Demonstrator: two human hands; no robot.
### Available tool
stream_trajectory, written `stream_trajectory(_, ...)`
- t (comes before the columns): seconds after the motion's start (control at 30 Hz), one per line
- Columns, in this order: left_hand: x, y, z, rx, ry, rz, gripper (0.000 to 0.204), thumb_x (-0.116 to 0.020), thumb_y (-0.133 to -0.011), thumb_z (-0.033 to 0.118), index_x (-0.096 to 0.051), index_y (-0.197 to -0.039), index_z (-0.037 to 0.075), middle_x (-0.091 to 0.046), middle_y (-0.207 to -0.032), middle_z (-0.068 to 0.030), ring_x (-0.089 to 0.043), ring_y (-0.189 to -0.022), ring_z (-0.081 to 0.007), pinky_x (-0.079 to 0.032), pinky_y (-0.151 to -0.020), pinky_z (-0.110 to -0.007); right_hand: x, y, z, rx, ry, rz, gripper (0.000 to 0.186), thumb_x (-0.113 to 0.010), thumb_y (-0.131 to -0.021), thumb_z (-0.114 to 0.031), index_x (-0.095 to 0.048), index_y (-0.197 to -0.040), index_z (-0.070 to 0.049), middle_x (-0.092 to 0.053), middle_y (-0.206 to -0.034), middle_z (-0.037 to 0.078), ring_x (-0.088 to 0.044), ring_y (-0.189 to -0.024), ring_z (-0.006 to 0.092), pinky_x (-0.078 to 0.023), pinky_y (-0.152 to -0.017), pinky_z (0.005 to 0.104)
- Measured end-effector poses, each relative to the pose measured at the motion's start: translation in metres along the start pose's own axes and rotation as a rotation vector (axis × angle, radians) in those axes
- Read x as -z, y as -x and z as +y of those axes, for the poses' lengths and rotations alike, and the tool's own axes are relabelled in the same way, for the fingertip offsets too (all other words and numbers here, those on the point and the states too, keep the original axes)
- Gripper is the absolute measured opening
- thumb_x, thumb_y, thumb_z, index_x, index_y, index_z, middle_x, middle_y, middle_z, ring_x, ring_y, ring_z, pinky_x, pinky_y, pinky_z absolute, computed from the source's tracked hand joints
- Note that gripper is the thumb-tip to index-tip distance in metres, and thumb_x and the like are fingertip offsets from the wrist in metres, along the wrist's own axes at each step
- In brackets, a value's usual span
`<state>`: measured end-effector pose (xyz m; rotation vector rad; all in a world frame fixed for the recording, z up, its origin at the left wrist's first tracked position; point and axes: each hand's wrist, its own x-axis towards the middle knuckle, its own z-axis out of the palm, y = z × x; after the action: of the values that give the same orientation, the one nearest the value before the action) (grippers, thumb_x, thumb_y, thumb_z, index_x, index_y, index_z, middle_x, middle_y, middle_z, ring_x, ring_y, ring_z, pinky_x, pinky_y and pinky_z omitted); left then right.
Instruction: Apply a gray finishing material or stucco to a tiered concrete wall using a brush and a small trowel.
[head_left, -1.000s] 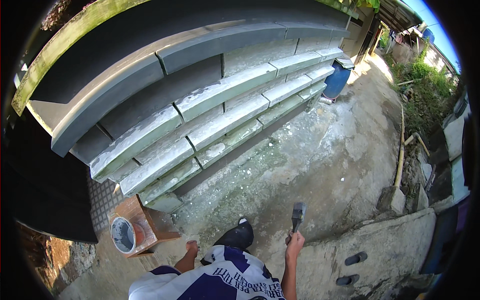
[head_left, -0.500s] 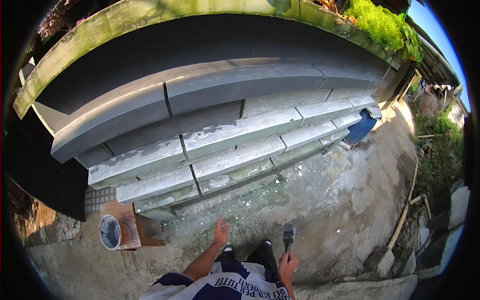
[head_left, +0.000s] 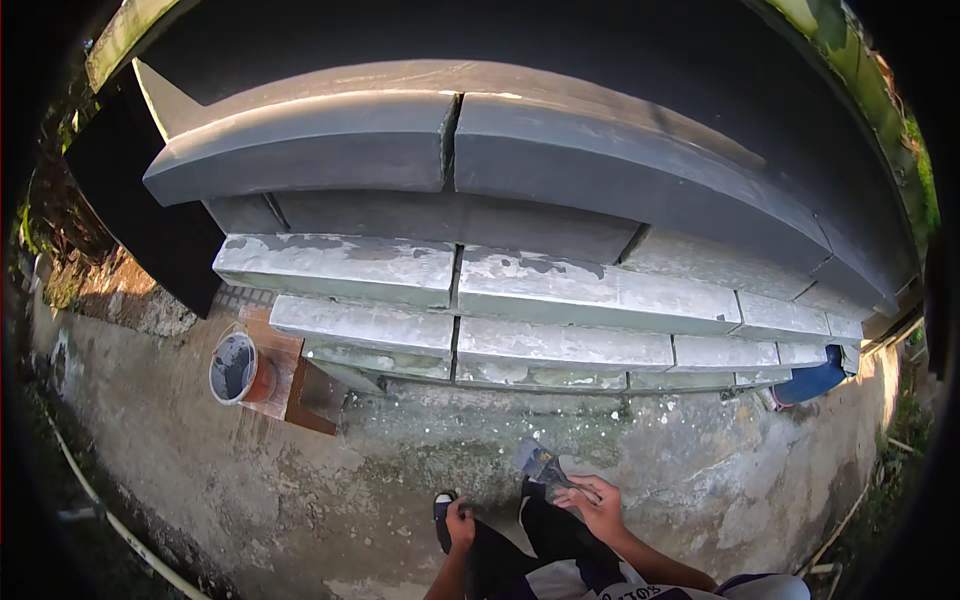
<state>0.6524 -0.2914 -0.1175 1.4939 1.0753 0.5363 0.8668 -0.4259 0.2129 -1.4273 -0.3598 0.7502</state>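
My right hand [head_left: 598, 511] grips a flat paintbrush [head_left: 543, 464] by its handle. The bristles are coated with grey and point away toward the steps, above the concrete ground. Lower and to the left, my left hand [head_left: 460, 526] hangs over my shoe with its fingers curled in; I see nothing in it. Ahead rise stepped concrete ledges. The upper ledge [head_left: 620, 165] is smooth dark grey, while the lower ledge [head_left: 560, 345] is pale with worn, patchy paint. A bucket [head_left: 262, 380] holding grey paint stands on a brown wooden box [head_left: 297, 395] at the left.
A blue drum [head_left: 812, 378] stands by the right end of the ledges. White specks dot the concrete ground [head_left: 420, 430] along their foot. A dark panel [head_left: 145, 195] stands at the left, and a long pipe [head_left: 120, 520] lies along the lower left edge.
My view has turned leftward and closer to the ledges. My right hand has swung the paintbrush so its bristles tilt left. The left hand, open before, has lowered and curled its fingers.
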Motion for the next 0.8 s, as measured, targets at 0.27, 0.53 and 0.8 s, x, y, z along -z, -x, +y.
stream_trajectory(0.27, -0.086, 0.111, -0.021, 0.222, 0.270, -0.205, 0.038, -0.049, -0.081, -0.009, -0.058, -0.114, 0.006, -0.062, -0.102, -0.0117, -0.064, -0.087, -0.0204, -0.050, -0.074, -0.029, -0.063, -0.057, -0.014, -0.053, -0.250, -0.198, 0.038, -0.054, -0.092, -0.007, -0.048, -0.127, 0.008, -0.062, -0.100, 0.032, -0.067, -0.085, 0.0417, -0.058, -0.072, 0.0440)
stream_trajectory(0.53, -0.098, 0.150, -0.084, 0.530, 0.443, -0.325, 0.040, -0.053, -0.080, -0.004, -0.055, -0.119, 0.005, -0.065, -0.105, -0.0097, -0.063, -0.082, -0.0163, -0.050, -0.068, -0.029, -0.113, -0.097, -0.017, 0.383, -0.106, -0.367, 0.015, -0.047, -0.092, -0.002, -0.053, -0.103, 0.005, -0.060, -0.098, 0.034, -0.068, -0.081, 0.0385, -0.058, -0.067, 0.0462)
stream_trajectory(0.8, -0.063, 0.148, -0.105, 0.571, 0.442, -0.322, 0.036, -0.052, -0.081, -0.001, -0.061, -0.115, 0.009, -0.065, -0.109, -0.0060, -0.064, -0.083, -0.0178, -0.050, -0.069, -0.031, -0.154, -0.157, -0.055, 0.937, 0.490, -0.245, 0.018, -0.061, -0.088, -0.014, -0.049, -0.086, 0.000, -0.062, -0.087, 0.027, -0.066, -0.065, 0.0315, -0.058, -0.055, 0.0402)
